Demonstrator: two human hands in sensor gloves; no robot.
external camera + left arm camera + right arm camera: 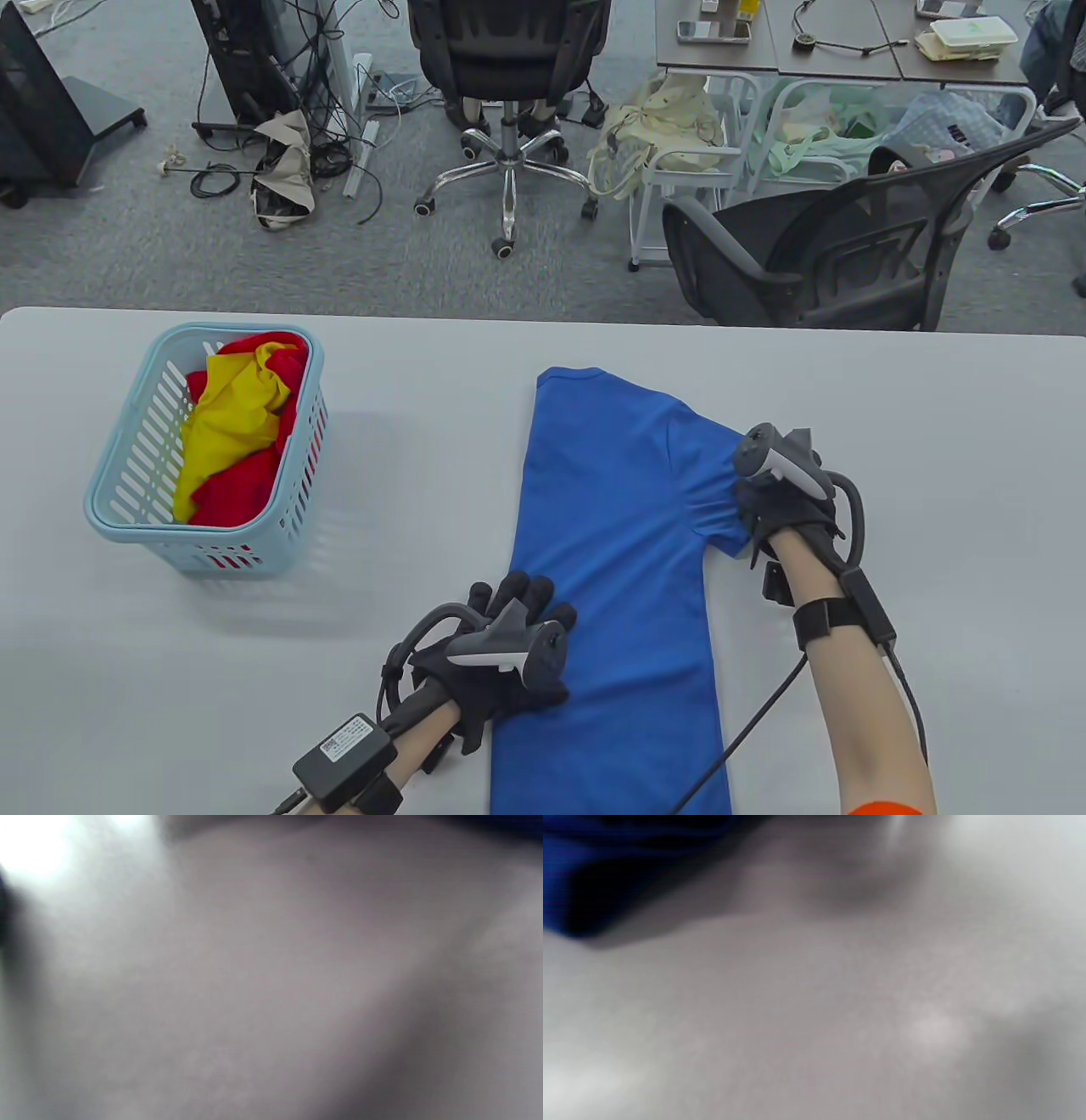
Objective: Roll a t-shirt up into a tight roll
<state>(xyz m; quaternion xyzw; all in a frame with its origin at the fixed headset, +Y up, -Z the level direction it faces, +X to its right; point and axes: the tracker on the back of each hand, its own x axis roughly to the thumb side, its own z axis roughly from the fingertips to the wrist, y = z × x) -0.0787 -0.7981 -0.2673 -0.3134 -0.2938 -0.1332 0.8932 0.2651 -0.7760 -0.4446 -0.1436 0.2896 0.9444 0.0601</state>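
Grey table: blue t-shirt, basket.

Bare table lies right of the right hand. Left of the left hand is open surface, with the basket standing beyond it.

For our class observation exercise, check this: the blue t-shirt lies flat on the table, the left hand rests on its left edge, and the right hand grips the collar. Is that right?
Not quite. The right hand grips the sleeve, not the collar, as the table view shows. The rest holds: the blue t-shirt lies flat on the table, and the left hand rests on its left edge.
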